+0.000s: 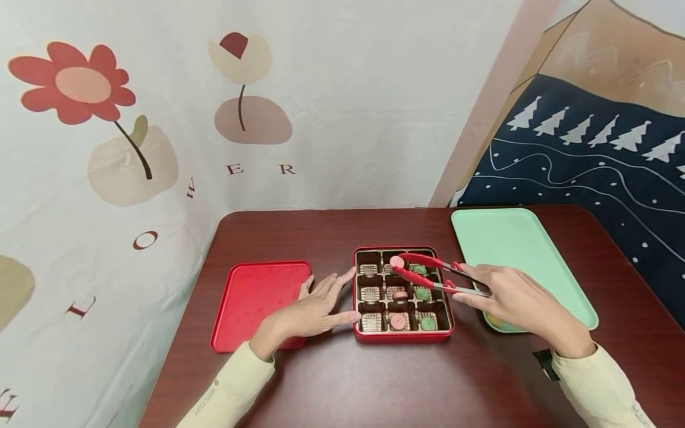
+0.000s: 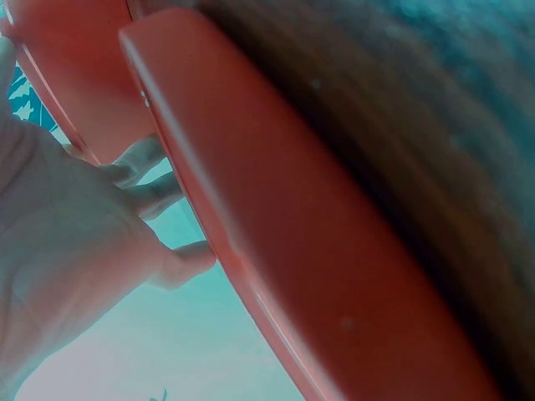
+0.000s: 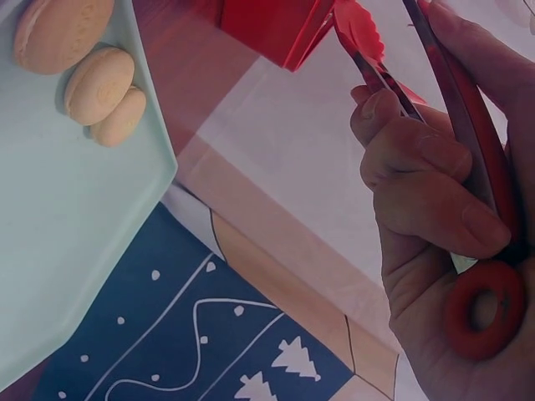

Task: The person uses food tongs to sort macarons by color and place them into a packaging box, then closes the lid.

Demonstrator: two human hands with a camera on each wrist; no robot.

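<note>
A red tin box (image 1: pixel 404 339) with a divided dark insert stands mid-table. Its middle column holds pinkish macarons (image 1: pixel 398 321), and its right column green macarons (image 1: pixel 428 323). My left hand (image 1: pixel 316 306), fingers spread and straight, touches the box's left side with its fingertips. Red-tipped tongs (image 1: pixel 423 258) are gripped in my right hand (image 1: pixel 516 294), which comes in from the right. A pink macaron (image 1: pixel 396 261) is pinched at their tips, over the back of the middle column. In the right wrist view my fingers wrap the tong handles (image 3: pixel 472 125).
A flat red lid (image 1: pixel 262 303) lies left of the box, partly behind my left hand. To the right is a mint green tray (image 1: pixel 508 238), overlapped by my right hand. Several pale macarons (image 3: pixel 100 86) sit along the tray's edge in the right wrist view.
</note>
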